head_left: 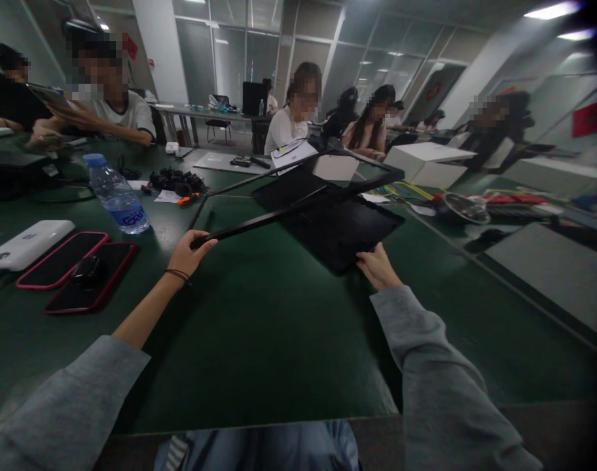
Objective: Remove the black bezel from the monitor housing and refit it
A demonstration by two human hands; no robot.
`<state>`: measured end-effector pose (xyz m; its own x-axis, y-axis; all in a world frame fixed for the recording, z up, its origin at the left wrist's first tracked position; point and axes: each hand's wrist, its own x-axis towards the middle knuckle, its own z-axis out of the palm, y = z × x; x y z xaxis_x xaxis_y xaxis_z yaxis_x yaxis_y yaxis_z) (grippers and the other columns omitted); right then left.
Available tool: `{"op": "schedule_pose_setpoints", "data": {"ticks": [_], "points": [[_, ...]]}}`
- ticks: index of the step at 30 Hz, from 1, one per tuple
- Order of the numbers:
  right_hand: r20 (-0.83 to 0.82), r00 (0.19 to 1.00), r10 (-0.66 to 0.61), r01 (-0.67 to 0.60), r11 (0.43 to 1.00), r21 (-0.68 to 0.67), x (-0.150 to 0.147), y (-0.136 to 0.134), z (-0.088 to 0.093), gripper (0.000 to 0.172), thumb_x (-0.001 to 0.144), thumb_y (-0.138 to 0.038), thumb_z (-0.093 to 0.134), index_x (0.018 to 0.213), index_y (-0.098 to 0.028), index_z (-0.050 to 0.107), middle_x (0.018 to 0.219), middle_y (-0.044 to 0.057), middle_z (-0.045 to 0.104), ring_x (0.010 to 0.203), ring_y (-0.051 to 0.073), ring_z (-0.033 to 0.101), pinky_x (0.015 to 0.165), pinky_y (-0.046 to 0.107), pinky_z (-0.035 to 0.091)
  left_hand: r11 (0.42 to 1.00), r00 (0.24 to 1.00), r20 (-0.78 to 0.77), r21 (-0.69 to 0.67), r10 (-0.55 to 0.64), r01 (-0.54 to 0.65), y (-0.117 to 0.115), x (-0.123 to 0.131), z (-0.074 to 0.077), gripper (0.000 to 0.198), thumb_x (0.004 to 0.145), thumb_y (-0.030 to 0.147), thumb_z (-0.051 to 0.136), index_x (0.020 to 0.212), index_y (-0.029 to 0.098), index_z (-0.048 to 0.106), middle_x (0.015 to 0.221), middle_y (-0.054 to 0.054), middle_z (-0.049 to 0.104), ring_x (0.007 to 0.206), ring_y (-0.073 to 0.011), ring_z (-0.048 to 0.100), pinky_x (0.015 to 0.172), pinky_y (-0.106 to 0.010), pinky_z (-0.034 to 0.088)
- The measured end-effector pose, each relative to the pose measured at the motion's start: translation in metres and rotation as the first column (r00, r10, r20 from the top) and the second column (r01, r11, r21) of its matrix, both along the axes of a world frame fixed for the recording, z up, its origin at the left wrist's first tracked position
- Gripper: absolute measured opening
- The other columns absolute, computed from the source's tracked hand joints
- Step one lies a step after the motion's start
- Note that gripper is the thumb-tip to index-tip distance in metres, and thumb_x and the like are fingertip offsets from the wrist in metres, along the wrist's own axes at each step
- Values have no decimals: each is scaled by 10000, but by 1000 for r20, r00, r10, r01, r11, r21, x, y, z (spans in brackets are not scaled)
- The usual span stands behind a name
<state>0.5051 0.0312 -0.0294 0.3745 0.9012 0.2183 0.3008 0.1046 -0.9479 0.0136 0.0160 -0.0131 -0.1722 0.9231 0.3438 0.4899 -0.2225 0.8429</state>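
My left hand [190, 254] is closed around the near left corner of a thin black rectangular frame [273, 216], which it holds tilted above the green table. The frame's far side reaches over a flat black panel [350, 232]. With thumb and fingers, my right hand [378, 267] pinches the near edge of this panel. The panel has the look of a thin sheet or board, and part of it is hidden behind the frame's bar.
On the green table [259, 340], a water bottle [116, 196], a white device [29, 243] and two red-edged phones [90, 281] lie left. Black cables [175, 182] sit behind. White boxes [426, 163], coloured cables [401, 191] and a grey panel [556, 275] are at right. Several people sit beyond.
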Motion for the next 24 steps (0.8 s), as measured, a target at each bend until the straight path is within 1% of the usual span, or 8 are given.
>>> {"op": "schedule_pose_setpoints", "data": {"ticks": [2,5,8,11,15,18,21,24], "points": [[-261,959,110,-131,989,-67,-2,-1,4,791,605,-144,686,1356,-358,560,980,-20,729,751,146,659,595,236,549,998,999,-32,62,4,-2,1,-1,-3,494,730,622,738,975,198,674,999,-85,722,968,-264,678,979,-461,535],[-312,936,162,-204,973,-107,3,2,6,694,584,-145,738,1256,-303,660,824,-37,717,656,138,617,563,238,512,991,995,-97,132,26,-13,1,0,-4,490,757,642,724,980,207,677,1009,-84,715,966,-262,670,972,-458,541],[-124,990,-67,62,997,-44,21,10,3,468,633,-241,766,1098,-214,730,719,-24,678,647,136,595,592,251,504,978,978,-199,208,59,-17,-2,1,-1,488,805,666,694,983,212,688,982,-80,717,935,-258,664,923,-439,546],[-129,949,-287,303,943,136,44,14,6,297,746,-440,732,930,-209,702,789,17,694,745,160,640,681,290,548,954,944,-321,300,80,21,-7,4,3,536,844,732,636,976,216,701,947,-81,725,917,-265,652,889,-435,527],[-357,934,35,-13,998,64,55,5,22,520,833,-755,576,900,-245,655,878,82,733,804,224,702,665,364,591,926,884,-460,365,86,100,-15,9,8,597,867,792,548,983,229,708,963,-80,743,941,-270,639,923,-454,479],[-238,966,101,-114,993,-38,44,0,25,502,709,-643,795,985,-241,674,830,48,713,701,192,666,588,315,559,921,843,-533,360,72,149,-20,12,10,583,883,773,529,1006,233,708,990,-78,750,964,-271,635,940,-462,453],[-27,999,-46,47,998,36,37,5,12,524,695,-528,810,1103,-235,662,706,-27,619,586,141,568,577,292,526,922,830,-556,343,47,178,-20,12,9,539,898,732,552,1033,233,704,1032,-81,755,1013,-278,640,948,-467,448],[226,955,-192,147,969,201,42,16,-7,451,829,-553,640,1141,-228,658,826,30,670,720,184,632,746,384,576,948,829,-559,253,-19,192,-15,14,5,450,927,656,592,1063,238,691,1097,-89,757,1099,-281,642,979,-473,447]]}}
